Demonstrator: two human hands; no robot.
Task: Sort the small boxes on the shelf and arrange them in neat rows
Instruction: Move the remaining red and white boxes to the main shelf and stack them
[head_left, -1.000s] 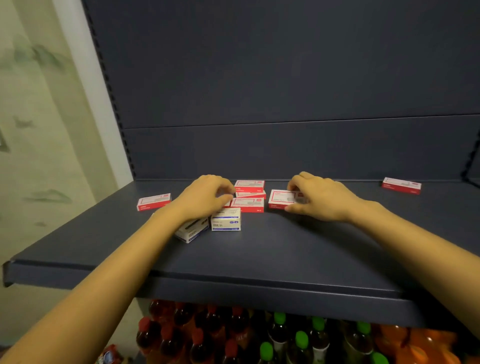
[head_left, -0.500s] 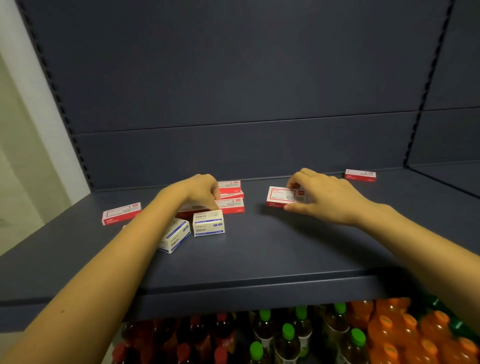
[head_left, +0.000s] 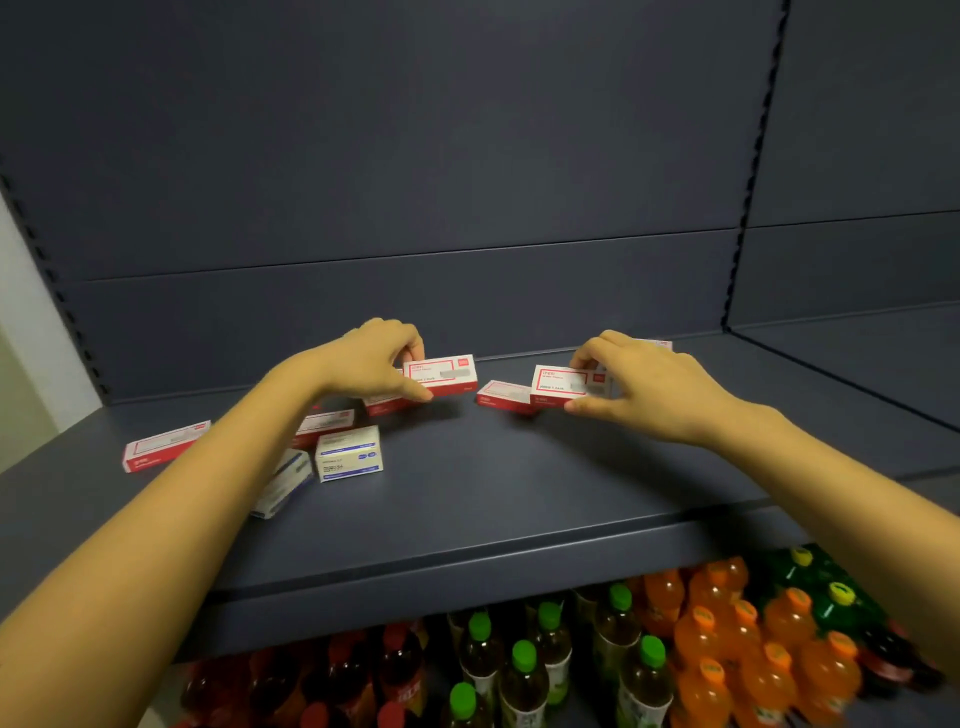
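Note:
My left hand (head_left: 371, 361) pinches a red-and-white box (head_left: 441, 373), lifted and tilted above the dark shelf (head_left: 467, 483). My right hand (head_left: 644, 387) pinches a second red-and-white box (head_left: 563, 385), also raised. Another red box (head_left: 504, 396) lies flat just left of it. More red boxes lie under my left wrist (head_left: 382, 405) and forearm (head_left: 324, 423), and one lies at the far left (head_left: 166, 446). Two white-and-blue boxes sit in front: one upright (head_left: 349, 453), one tipped (head_left: 285, 483). A red box (head_left: 657, 344) peeks out behind my right hand.
The shelf has a dark back panel (head_left: 415, 182) and a side divider (head_left: 748, 171) at the right. Below the shelf's front edge stand bottles with red, green (head_left: 524, 657) and orange (head_left: 727, 634) caps. A pale wall shows at the far left.
Both hands have lifted a red-and-white box off the shelf, one each. The left hand's box came off the stack. The view has shifted rightwards.

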